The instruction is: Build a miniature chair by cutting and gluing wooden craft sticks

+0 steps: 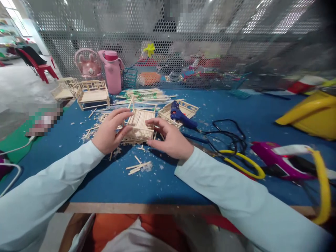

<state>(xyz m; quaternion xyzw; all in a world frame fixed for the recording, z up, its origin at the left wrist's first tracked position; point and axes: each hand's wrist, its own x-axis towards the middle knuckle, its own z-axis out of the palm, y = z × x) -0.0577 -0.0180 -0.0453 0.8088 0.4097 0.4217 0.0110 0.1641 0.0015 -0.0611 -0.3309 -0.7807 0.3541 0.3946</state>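
Note:
Between my two hands is a small model bench (141,119) built of thin wooden sticks, with a slatted top and raised rails. My left hand (112,131) grips its left side, thumb near the front and fingers at the back. On the right side my right hand (170,138) holds it with thumb and fingers bent around the edge. Loose sticks (98,127) lie under and beside the model. Just behind my right hand, a blue glue gun (181,115) rests on another stick frame (194,108).
Finished stick models (93,94) stand at the back left, near a pink bottle (111,71). Bundled sticks (144,93) lie behind. Yellow-handled scissors (245,157), a black cord (231,134) and a purple tool (283,161) lie right. A perforated metal panel (183,38) closes the back.

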